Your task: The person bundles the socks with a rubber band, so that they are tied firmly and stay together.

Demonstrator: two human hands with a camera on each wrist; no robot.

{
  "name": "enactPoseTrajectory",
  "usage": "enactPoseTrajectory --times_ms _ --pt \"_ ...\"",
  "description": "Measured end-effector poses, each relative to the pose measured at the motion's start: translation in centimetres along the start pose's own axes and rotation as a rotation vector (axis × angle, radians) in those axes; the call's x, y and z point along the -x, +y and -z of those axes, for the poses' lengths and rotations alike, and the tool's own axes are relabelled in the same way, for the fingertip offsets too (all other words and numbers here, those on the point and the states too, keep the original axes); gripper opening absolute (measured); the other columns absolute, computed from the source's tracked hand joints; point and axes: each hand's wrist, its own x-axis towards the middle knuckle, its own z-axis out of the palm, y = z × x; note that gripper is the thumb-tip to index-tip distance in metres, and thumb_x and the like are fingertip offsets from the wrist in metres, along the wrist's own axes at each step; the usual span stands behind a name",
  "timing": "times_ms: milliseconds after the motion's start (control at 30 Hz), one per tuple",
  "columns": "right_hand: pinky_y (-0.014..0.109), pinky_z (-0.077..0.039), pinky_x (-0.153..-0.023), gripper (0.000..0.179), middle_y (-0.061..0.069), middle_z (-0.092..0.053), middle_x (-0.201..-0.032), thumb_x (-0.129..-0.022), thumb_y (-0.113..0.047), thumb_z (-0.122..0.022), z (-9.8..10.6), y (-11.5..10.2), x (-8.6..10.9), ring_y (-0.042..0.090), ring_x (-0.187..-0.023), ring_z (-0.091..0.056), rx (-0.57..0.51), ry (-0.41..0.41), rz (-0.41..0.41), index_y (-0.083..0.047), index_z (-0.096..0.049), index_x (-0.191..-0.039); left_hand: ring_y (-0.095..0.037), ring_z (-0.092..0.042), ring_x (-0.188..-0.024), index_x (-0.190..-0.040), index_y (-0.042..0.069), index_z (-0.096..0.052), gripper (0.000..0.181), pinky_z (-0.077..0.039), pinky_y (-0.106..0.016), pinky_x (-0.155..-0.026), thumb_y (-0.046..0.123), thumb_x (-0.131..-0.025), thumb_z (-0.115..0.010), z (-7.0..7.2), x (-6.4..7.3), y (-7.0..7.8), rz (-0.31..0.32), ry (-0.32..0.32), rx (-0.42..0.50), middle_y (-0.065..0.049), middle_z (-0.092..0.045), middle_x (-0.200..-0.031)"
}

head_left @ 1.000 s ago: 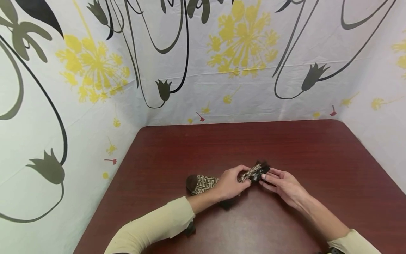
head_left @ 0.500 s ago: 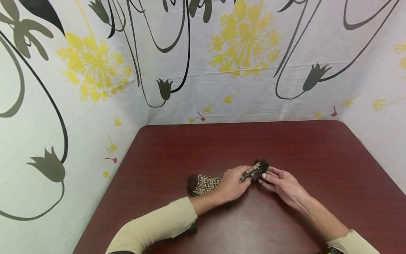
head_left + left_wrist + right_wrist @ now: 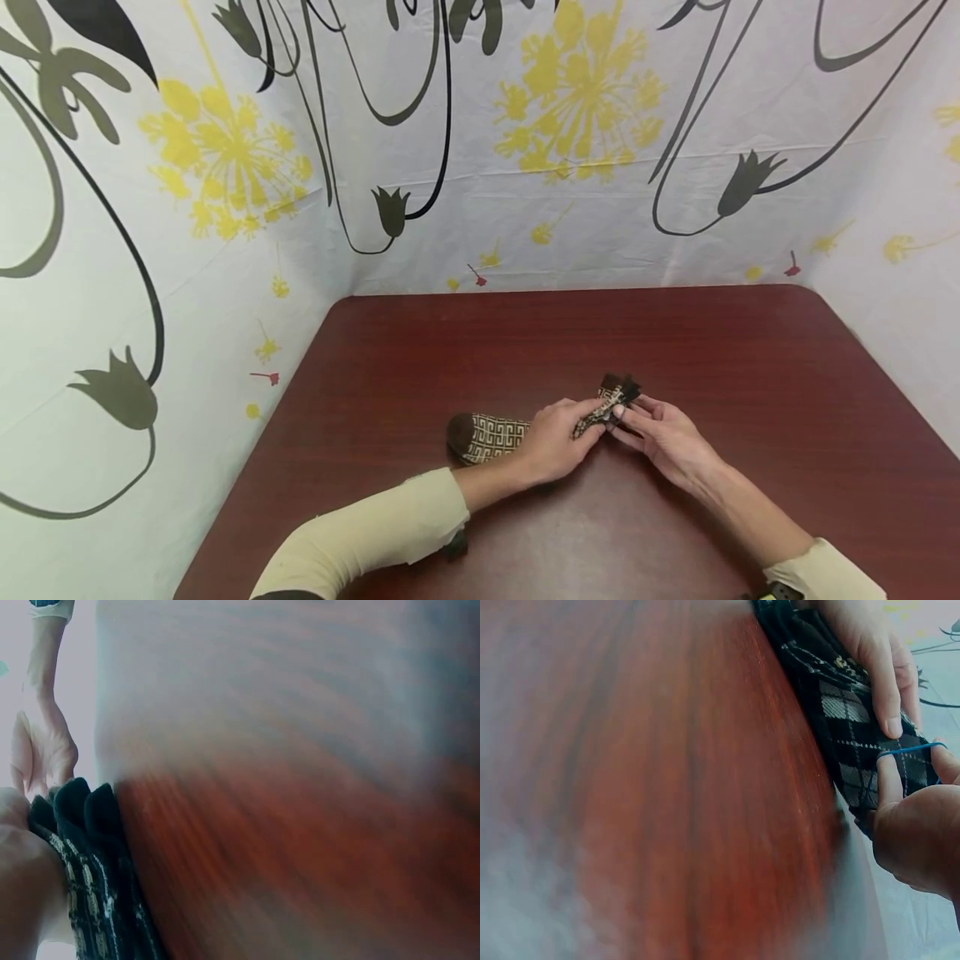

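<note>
A bundle of patterned socks (image 3: 495, 437), dark brown with a cream geometric print, lies across the table under my left hand (image 3: 558, 442). My left hand grips the bundle near its cuff end, and the dark cuffs (image 3: 90, 817) stick out past it in the left wrist view. Plaid fabric (image 3: 847, 712) shows on the bundle in the right wrist view. There a thin blue rubber band (image 3: 911, 749) is stretched between the thumb and finger of my right hand (image 3: 922, 832), across the plaid. In the head view my right hand meets the cuffs from the right.
The reddish-brown table (image 3: 450, 342) runs back to a white curtain (image 3: 465, 158) printed with flowers. A small dark item (image 3: 456, 546) shows partly from under the left sleeve (image 3: 390, 517). A watch (image 3: 780, 592) is on the right wrist.
My left hand has shifted slightly right along the bundle, closer to my right hand. The right fingertips now overlap the cuffs more. The toe end of the bundle has moved slightly right.
</note>
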Motion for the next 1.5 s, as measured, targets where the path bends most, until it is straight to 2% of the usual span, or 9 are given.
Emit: enactPoseTrajectory --times_ms 167,367,500,567,667,800,933,1133,1500 --pt "0.031 -0.056 -0.099 0.076 -0.002 -0.068 -0.127 -0.109 0.001 -0.054 0.1 -0.3 -0.1 0.008 -0.117 -0.068 0.047 0.016 0.013 0.018 0.000 -0.160 -0.010 -0.067 -0.119 -0.149 0.016 -0.064 0.043 -0.053 -0.026 -0.095 0.022 -0.106 -0.066 0.3 0.0 -0.2 -0.054 -0.032 -0.008 0.000 -0.073 -0.132" --pt "0.031 -0.056 -0.099 0.079 0.011 -0.055 -0.141 -0.109 -0.001 -0.055 0.3 -0.8 -0.3 0.006 -0.116 -0.067 0.138 0.020 0.007 0.016 0.003 -0.161 -0.008 -0.068 -0.110 -0.147 0.015 -0.066 0.042 -0.052 -0.022 -0.089 0.018 -0.105 -0.067 0.5 -0.2 -1.0 -0.112 -0.057 -0.002 0.001 -0.075 -0.129" --pt "0.030 -0.056 -0.100 0.076 0.001 -0.060 -0.136 -0.109 -0.002 -0.057 0.3 -1.0 -0.4 0.005 -0.117 -0.067 0.129 0.029 0.014 0.016 -0.004 -0.161 -0.003 -0.069 -0.091 -0.145 0.015 -0.067 0.039 -0.052 -0.018 -0.078 0.016 -0.106 -0.066 0.8 -0.3 -1.5 -0.014 -0.027 0.146 -0.001 -0.078 -0.116" --pt "0.030 -0.055 -0.101 0.075 -0.002 -0.062 -0.134 -0.109 -0.001 -0.057 0.3 -1.3 -0.5 0.004 -0.119 -0.066 0.105 0.035 0.021 0.017 -0.006 -0.161 -0.005 -0.071 -0.095 -0.145 0.013 -0.066 0.038 -0.055 -0.020 -0.084 0.016 -0.107 -0.064 0.9 -0.3 -1.7 0.060 0.021 0.220 -0.004 -0.078 -0.117" --pt "0.030 -0.053 -0.103 0.073 0.015 -0.054 -0.153 -0.110 -0.002 -0.056 0.4 -1.5 -0.5 0.005 -0.123 -0.065 0.088 0.034 0.011 0.017 -0.008 -0.161 -0.009 -0.070 -0.112 -0.145 0.011 -0.065 0.038 -0.054 -0.028 -0.099 0.018 -0.108 -0.062 0.9 -0.3 -1.8 0.162 0.101 0.289 -0.007 -0.076 -0.125" --pt "0.032 -0.053 -0.104 0.071 0.021 -0.050 -0.156 -0.111 -0.005 -0.056 0.4 -1.2 -0.4 0.008 -0.126 -0.065 0.104 0.015 -0.029 0.018 -0.011 -0.161 -0.012 -0.067 -0.119 -0.146 0.011 -0.064 0.039 -0.052 -0.032 -0.104 0.021 -0.108 -0.062 0.9 -0.2 -1.9 0.211 0.158 0.300 -0.007 -0.073 -0.131" --pt "0.031 -0.054 -0.102 0.071 0.002 -0.066 -0.132 -0.110 -0.005 -0.056 -0.1 -0.8 -0.6 0.008 -0.119 -0.067 0.111 0.004 -0.050 0.021 -0.011 -0.158 -0.008 -0.068 -0.112 -0.146 0.014 -0.064 0.038 -0.055 -0.026 -0.095 0.022 -0.109 -0.062 0.7 0.0 -1.7 0.131 0.120 0.249 -0.006 -0.074 -0.128" --pt "0.028 -0.053 -0.103 0.071 -0.004 -0.068 -0.125 -0.110 -0.005 -0.055 -0.6 -0.5 -1.0 0.005 -0.117 -0.066 0.086 0.007 -0.043 0.021 -0.009 -0.158 -0.008 -0.068 -0.106 -0.149 0.018 -0.063 0.040 -0.053 -0.024 -0.085 0.026 -0.110 -0.061 0.6 0.1 -1.3 0.002 0.011 0.121 -0.005 -0.074 -0.126" --pt "0.026 -0.055 -0.098 0.063 0.010 -0.068 -0.138 -0.111 -0.004 -0.053 -0.2 -0.9 -1.4 0.012 -0.125 -0.065 0.080 -0.095 0.020 0.024 -0.016 -0.155 -0.010 -0.067 -0.113 -0.144 0.011 -0.067 0.038 -0.052 -0.021 -0.093 0.018 -0.107 -0.066 0.9 -0.5 -1.3 -0.169 -0.075 -0.044 -0.001 -0.076 -0.123"
